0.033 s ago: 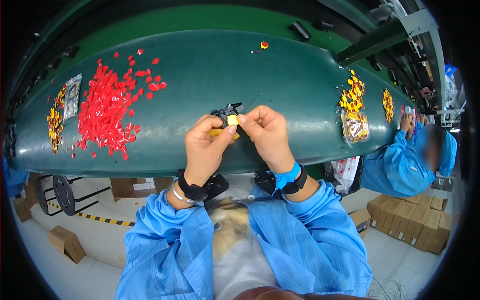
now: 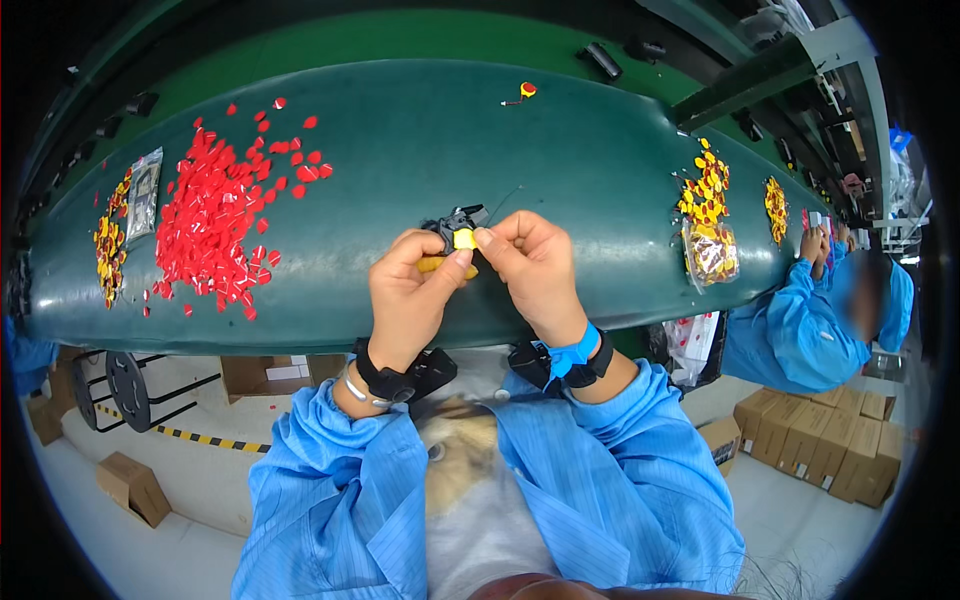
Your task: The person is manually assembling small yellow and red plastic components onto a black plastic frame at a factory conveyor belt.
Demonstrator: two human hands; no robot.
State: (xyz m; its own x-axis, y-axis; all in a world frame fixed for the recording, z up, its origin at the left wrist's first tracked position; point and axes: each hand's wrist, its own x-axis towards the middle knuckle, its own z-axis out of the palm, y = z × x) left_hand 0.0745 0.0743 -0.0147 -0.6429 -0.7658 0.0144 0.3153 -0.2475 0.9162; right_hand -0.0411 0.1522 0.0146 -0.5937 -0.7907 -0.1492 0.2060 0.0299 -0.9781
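Both hands (image 2: 470, 285) pinch yellow tag (image 2: 464, 239), upright.

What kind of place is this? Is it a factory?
Probably yes, a factory assembly line. A long green work table holds heaps of red pieces and yellow pieces, workers wear blue coats, and cardboard boxes are stacked on the floor.

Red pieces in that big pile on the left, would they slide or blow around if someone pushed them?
Probably yes. The red pieces look small, thin and flat, so likely very light. Many lie scattered loose around the pile on the smooth green table, so a push would likely spread them. Flat shapes probably slide, not roll.
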